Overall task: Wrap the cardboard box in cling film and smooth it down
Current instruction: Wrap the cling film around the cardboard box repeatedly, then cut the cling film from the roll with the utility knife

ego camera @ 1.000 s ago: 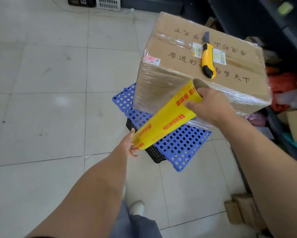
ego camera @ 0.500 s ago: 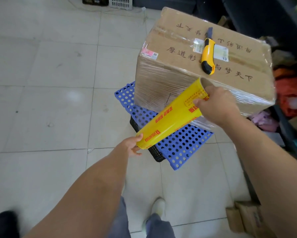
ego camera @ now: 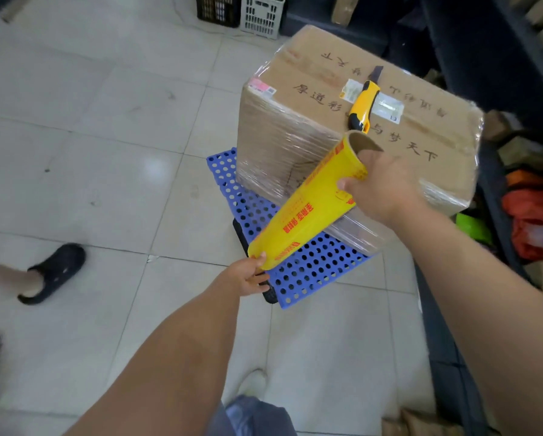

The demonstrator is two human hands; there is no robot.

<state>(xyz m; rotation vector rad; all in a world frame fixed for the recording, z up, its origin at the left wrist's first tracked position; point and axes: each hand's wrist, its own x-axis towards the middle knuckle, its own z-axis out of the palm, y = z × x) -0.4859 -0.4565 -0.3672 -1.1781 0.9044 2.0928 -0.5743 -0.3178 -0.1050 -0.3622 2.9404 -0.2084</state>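
Observation:
A large cardboard box (ego camera: 311, 99) with black characters on top stands on a blue perforated plastic board (ego camera: 314, 265). Its sides carry layers of clear film. A yellow cling film roll (ego camera: 311, 202) slants in front of the box's near side, and film stretches from it to the box. My right hand (ego camera: 380, 184) grips the roll's upper end, with fingers in the cardboard core. My left hand (ego camera: 248, 276) holds the lower end. A yellow utility knife (ego camera: 362, 105) lies on the box top.
A black crate (ego camera: 248, 243) shows under the blue board. Another person's foot in a black shoe (ego camera: 54, 272) stands on the tiled floor at left. Dark shelving and piled packages (ego camera: 531, 215) line the right side. Black and white crates (ego camera: 241, 11) sit at the back.
The view has shifted to the left around the box, with the roll carried along its near side. Another person's foot has come into view at the left.

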